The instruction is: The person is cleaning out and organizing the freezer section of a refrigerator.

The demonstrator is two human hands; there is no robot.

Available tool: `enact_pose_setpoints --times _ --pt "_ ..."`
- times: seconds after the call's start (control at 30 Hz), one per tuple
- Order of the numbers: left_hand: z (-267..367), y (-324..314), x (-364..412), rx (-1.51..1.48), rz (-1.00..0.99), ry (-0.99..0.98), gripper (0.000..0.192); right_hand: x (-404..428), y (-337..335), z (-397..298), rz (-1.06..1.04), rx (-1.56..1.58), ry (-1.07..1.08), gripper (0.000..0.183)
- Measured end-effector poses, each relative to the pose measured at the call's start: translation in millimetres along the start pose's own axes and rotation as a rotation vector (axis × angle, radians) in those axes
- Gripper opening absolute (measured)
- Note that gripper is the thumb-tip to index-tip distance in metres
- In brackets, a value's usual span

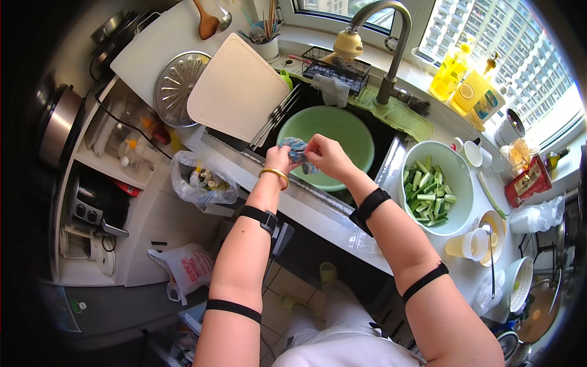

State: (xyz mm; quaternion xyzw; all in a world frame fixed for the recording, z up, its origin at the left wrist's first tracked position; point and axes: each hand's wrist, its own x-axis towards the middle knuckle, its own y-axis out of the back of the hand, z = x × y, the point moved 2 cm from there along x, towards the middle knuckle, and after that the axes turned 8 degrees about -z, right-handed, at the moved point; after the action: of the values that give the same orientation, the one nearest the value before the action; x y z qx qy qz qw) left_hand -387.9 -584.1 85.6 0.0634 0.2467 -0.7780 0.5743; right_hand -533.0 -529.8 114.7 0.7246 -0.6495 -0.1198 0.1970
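Note:
A crumpled blue-and-grey cloth (295, 147) hangs over the front part of a green plastic basin (341, 126) in the sink. My left hand (278, 161), with a gold bangle at the wrist, grips the cloth from the left. From the right, my right hand (329, 157) pinches its edge between bent fingers. The faucet (406, 27) arches over the sink's far side, its cream filter head (347, 44) above a black wire caddy (337, 69). Inside the basin, the parts I can see show only green plastic.
Left of the basin a cutting board (238, 87) leans on a rack. A plastic waste bag (204, 176) hangs at the counter front. On the right stand a bowl of cut cucumbers (433, 153), a plastic cup (472, 244) and a bowl with a spoon (499, 225). Soap bottles (470, 91) line the windowsill.

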Motion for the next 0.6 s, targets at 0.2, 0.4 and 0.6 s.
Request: enact_pose_setpoints --times 0.2,0.4,0.6 --pt "20.0 -1.7 -3.2 -0.015 -0.084 0.021 0.022 -48.9 33.7 84.5 -0.402 -0.507 -0.349 0.028" --pt "43.2 5.6 -14.3 -0.172 -0.306 0.014 0.027 -19.4 28.6 49.0 0.102 -0.091 -0.176 0.049" --pt "16.1 16.4 -82.1 -0.246 -0.341 -0.04 0.046 -5.2 -49.5 -9.2 -0.384 1.262 -0.214 0.057"
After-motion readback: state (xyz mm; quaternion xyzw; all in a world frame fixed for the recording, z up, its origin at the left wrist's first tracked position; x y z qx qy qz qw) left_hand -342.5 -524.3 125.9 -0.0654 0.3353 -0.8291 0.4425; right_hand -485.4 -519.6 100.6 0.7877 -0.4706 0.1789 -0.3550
